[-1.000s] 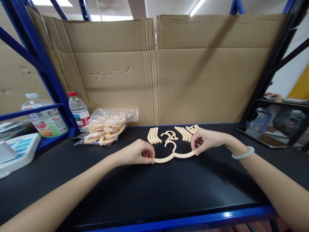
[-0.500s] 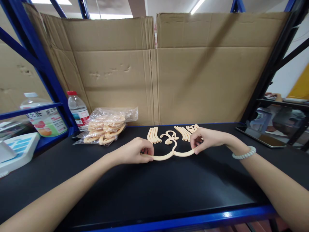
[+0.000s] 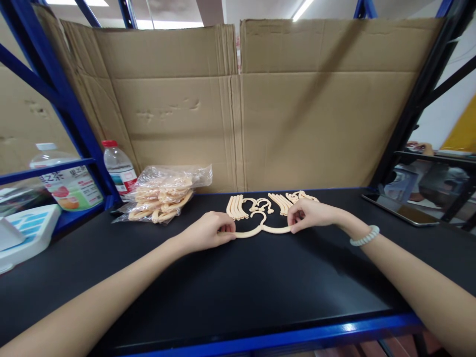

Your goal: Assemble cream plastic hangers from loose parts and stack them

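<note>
A cream plastic clothes hanger [image 3: 275, 230] spans the gap between my hands, its hook pointing toward the back of the table. My left hand [image 3: 213, 231] pinches the end of its left arm. At the other end, the fingers of my right hand [image 3: 310, 214] are closed on the right arm. Just behind lie loose hanger hooks [image 3: 265, 204]. A row of curved hanger arms [image 3: 236, 207] is to the left of them, with another row of hanger arms [image 3: 279, 204] to the right. More hooks [image 3: 299, 196] sit partly hidden behind my right hand.
Bagged cream hanger parts [image 3: 163, 196] are piled at the back left, beside a red-capped bottle [image 3: 119, 171]. A dark tablet-like device [image 3: 399, 209] lies at the right. A cardboard wall [image 3: 327, 109] closes off the back of the black table [image 3: 238, 292].
Both hands have moved slightly away from me with the hanger, lowering it toward the tabletop. Its hook now appears lower and no longer overlaps the loose hooks behind.
</note>
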